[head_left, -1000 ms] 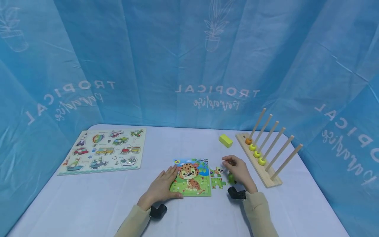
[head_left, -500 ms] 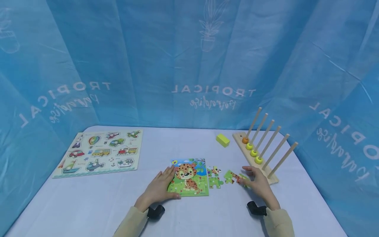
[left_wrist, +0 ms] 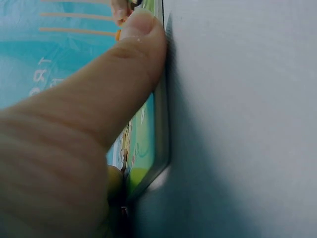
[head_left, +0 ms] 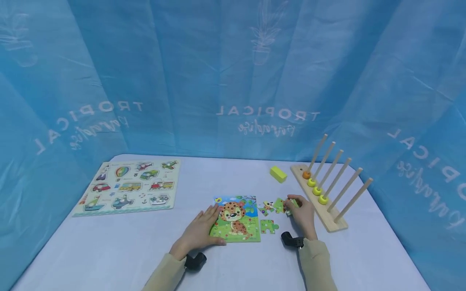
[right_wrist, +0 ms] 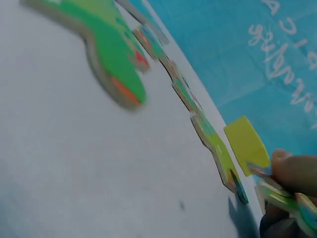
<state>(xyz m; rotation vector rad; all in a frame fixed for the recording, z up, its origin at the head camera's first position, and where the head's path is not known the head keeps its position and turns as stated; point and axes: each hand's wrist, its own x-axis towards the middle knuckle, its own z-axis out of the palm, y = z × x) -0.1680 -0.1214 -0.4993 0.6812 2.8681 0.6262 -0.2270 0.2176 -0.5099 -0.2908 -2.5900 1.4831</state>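
My left hand rests, fingers straight, on the left side of a leopard picture puzzle, the thumb along its near edge. In the left wrist view the thumb lies on the board's rim. To the puzzle's right, my right hand pinches a small green jigsaw piece between thumb and finger. Just left of those fingertips lies a green and spotted piece, beside a multicoloured piece. Nearer to me sits a green jigsaw piece. The fingers partly hide the held piece.
A yellow block stands beyond the right hand. Along the right side lies a wooden peg board with upright pegs and several beads. A vehicle peg puzzle lies at the back left. Blue curtain surrounds the white table.
My right hand first moved right, then back left and farther from me. The green and spotted piece shifted away from me, up to the multicoloured one. The left hand stays on the puzzle.
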